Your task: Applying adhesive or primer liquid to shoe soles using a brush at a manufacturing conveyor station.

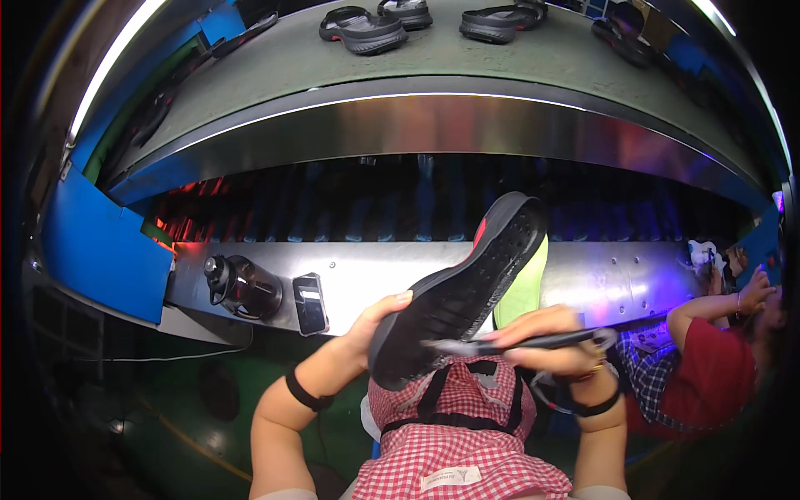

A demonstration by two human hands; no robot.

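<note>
A black shoe sole, with a red patch on its side, is tilted in front of me, its hollow inner face toward me. My left hand grips its lower left edge, fingers partly hidden behind it. In my right hand is a dark-handled brush, pointing left. The pale bristles reach over the lower part of the sole and seem to touch it. Whitish wet-looking streaks show along the sole's inner edge. Behind the sole and above my right hand, a lime-green flat piece shows in part.
A metal ledge carries a dark bottle and a phone at left. Beyond it, a green conveyor belt bears several dark soles. A co-worker in red is close at right.
</note>
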